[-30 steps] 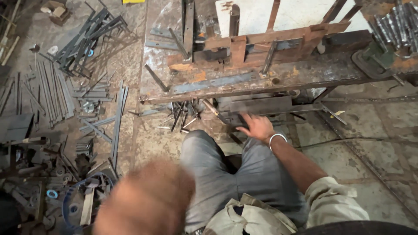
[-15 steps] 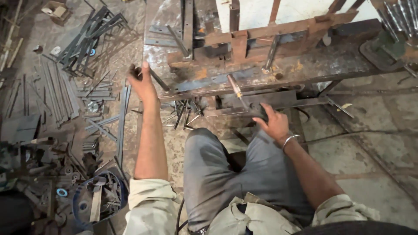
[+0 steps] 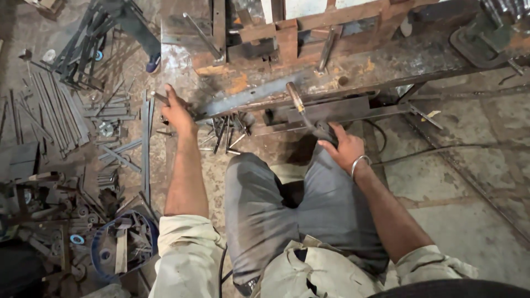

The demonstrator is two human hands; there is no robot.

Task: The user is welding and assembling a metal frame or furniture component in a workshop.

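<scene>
My left hand (image 3: 178,112) is stretched out forward and grips the end of a thin metal bar (image 3: 160,98) at the left end of the rusty steel work table (image 3: 386,60). My right hand (image 3: 343,145) is closed on the dark handle of a welding torch (image 3: 309,116), whose brass-coloured neck points up towards the flat steel strip (image 3: 248,99) along the table's front edge. A metal bangle sits on my right wrist. I am seated, with my grey-trousered knees (image 3: 287,198) below both hands.
Many loose steel bars and offcuts (image 3: 49,110) lie on the floor to the left. A blue round container (image 3: 124,248) with scrap stands near my left elbow. A cable (image 3: 441,149) runs across the stone floor on the right. Another person's blue shoe (image 3: 153,62) shows at upper left.
My left arm came into view and reached out to the bar at the table's left end. My right hand lifted from the floor bars and took hold of the torch.
</scene>
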